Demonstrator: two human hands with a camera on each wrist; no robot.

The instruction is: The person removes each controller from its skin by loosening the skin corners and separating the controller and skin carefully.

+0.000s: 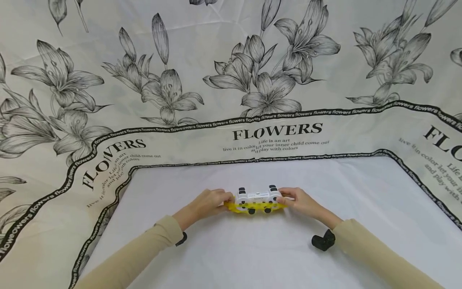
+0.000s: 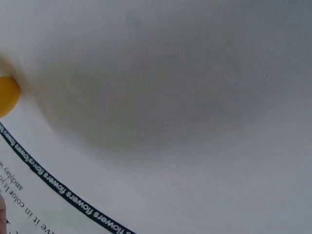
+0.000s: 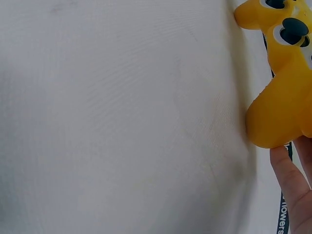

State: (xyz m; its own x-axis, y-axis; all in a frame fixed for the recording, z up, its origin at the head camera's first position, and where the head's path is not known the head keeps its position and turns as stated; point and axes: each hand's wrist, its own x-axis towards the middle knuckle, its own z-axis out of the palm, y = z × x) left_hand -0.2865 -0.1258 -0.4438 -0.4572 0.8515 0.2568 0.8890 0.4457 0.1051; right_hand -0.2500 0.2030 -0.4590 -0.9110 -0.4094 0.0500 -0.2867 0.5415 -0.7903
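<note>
A white game controller (image 1: 257,196) with black triggers and thumbsticks is in the middle of the head view, above the white cloth. Along its near side runs a yellow rubbery cover (image 1: 254,207), with the black sticks poking through. My left hand (image 1: 211,201) grips the left end of the cover. At the other end my right hand (image 1: 298,200) holds the controller and cover between thumb and fingers. The right wrist view shows the yellow cover (image 3: 278,109) over a grip, with fingertips (image 3: 287,170) touching its end. Only a yellow tip (image 2: 7,96) appears in the left wrist view.
White cloth (image 1: 216,249) covers the table. A flower-printed curtain (image 1: 180,144) with a black lettered border stands behind and at both sides. Black wrist-worn devices (image 1: 323,241) hang beneath the forearms in beige sleeves (image 1: 144,249).
</note>
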